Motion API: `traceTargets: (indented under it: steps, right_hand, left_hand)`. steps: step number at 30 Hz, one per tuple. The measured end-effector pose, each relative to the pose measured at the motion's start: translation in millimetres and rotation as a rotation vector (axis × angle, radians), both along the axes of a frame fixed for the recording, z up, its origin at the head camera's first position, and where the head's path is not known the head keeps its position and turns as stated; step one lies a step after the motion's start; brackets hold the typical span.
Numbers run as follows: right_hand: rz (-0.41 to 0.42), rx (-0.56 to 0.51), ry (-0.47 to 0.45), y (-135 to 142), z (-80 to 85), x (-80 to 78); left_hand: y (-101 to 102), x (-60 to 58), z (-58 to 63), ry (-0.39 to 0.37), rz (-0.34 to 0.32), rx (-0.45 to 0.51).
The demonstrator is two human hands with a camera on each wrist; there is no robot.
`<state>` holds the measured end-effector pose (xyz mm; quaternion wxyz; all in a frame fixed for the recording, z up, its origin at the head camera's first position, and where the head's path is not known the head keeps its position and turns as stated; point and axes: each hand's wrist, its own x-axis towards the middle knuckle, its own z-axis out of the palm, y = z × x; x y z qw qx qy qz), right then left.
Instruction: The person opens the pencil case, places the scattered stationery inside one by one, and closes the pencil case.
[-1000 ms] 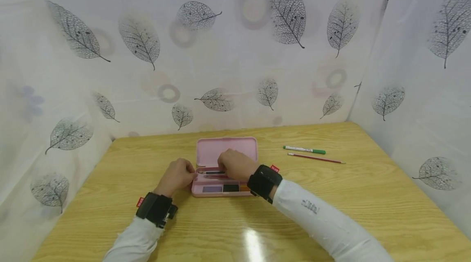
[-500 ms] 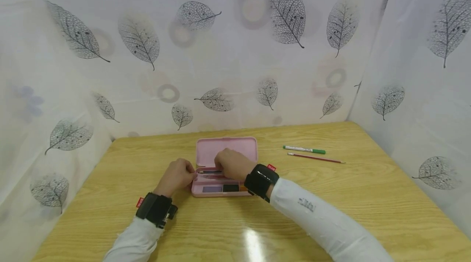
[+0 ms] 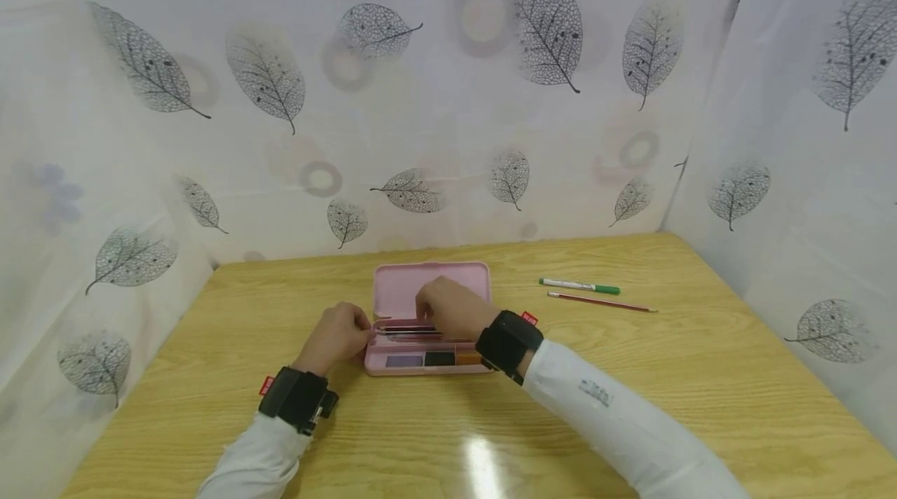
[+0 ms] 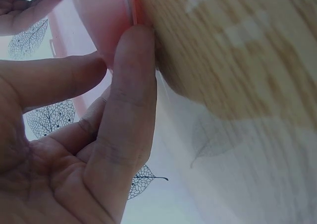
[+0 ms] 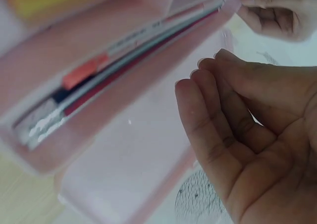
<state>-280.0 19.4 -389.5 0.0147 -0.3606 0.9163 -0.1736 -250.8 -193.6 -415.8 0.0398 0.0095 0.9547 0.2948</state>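
Observation:
A pink pencil case (image 3: pixel 413 372) lies on the table, its lid (image 3: pixel 399 282) folded back. With thumb and a finger, my left hand (image 3: pixel 338 339) pinches the case's left end; the left wrist view shows the finger along the outer wall. Over the back of the case hovers my right hand (image 3: pixel 455 308). In the right wrist view its fingers (image 5: pixel 198 115) are loosely bent and hold nothing. Side by side in the long compartment lie a marker with a coral-red cap (image 5: pixel 84 73) and pencils, including a dark red pencil (image 5: pixel 114 85).
The case's front compartment holds a purple block (image 3: pixel 404 360), a black block (image 3: pixel 440 358) and an orange block (image 3: pixel 467 358). To the right on the wooden table (image 3: pixel 582 382) lie a green-capped marker (image 3: pixel 578 286) and a red pencil (image 3: pixel 603 301). A leaf-patterned curtain (image 3: pixel 448 110) surrounds the table.
My right hand shifted slightly left, then back right and up, baring more of the pencils in the long compartment. The left hand has stayed at the case's left end.

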Motion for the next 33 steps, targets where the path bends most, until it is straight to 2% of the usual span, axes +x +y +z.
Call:
traceTargets:
  steps: [9, 14, 33]
  right_hand:
    - [-0.008, -0.121, 0.004, 33, 12.8, 1.1]
    - [-0.049, -0.160, -0.009, 55, 16.4, 0.5]
    - [-0.241, -0.153, -0.001, 146, 23.7, -7.5]
  left_hand:
    - [0, 0.1, 0.9, 0.006, 0.002, 0.010]
    - [0, -0.1, 0.6, -0.001, 0.006, 0.010]
    - [0, -0.4, -2.4, 0.003, 0.005, 0.014]
